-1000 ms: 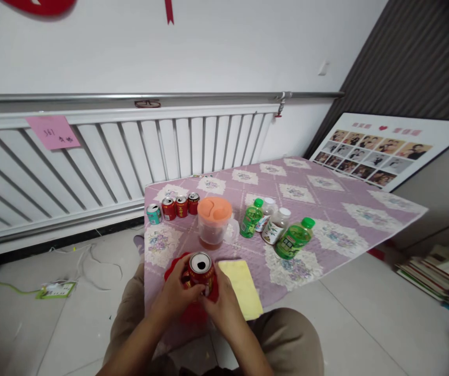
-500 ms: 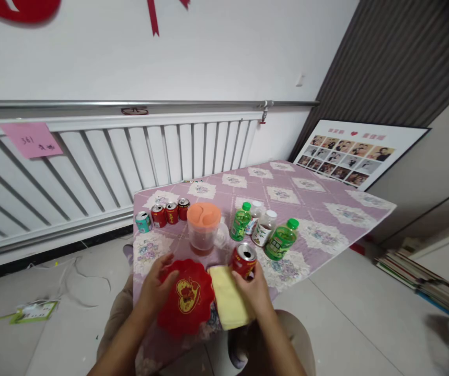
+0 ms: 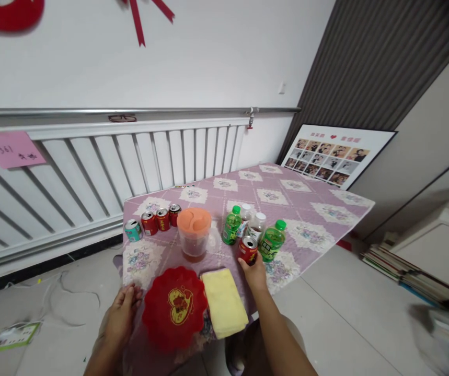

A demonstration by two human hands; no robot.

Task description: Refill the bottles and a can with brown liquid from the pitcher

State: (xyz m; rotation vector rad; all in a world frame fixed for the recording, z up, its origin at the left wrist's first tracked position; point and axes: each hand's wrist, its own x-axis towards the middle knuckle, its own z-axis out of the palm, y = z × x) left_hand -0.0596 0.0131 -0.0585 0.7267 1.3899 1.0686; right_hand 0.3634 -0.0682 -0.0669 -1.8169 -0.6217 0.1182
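Observation:
My right hand (image 3: 256,272) is closed around a red drink can (image 3: 246,251), upright with its top opened, just in front of the bottles. At the table's left edge rests my left hand (image 3: 121,309), its fingers loosely curled and no object visible in them. Beside it lies a red scalloped plate (image 3: 156,313) with a gold heart design. A folded yellow cloth (image 3: 225,303) is between the plate and my right forearm. Behind the can stand a green bottle (image 3: 232,225), another green bottle (image 3: 273,241) and two white-capped bottles (image 3: 256,224).
A clear jug (image 3: 194,243) with an orange lid stands mid-table. To its left are a teal can (image 3: 134,231) and several red cans (image 3: 163,220) in a row. A radiator (image 3: 161,156) runs behind the table (image 3: 243,190); a photo board (image 3: 334,151) leans at the right.
My right hand has carried the red can away from the yellow cloth to the front of the bottles. My left hand has drawn back from the red plate to the table's left edge.

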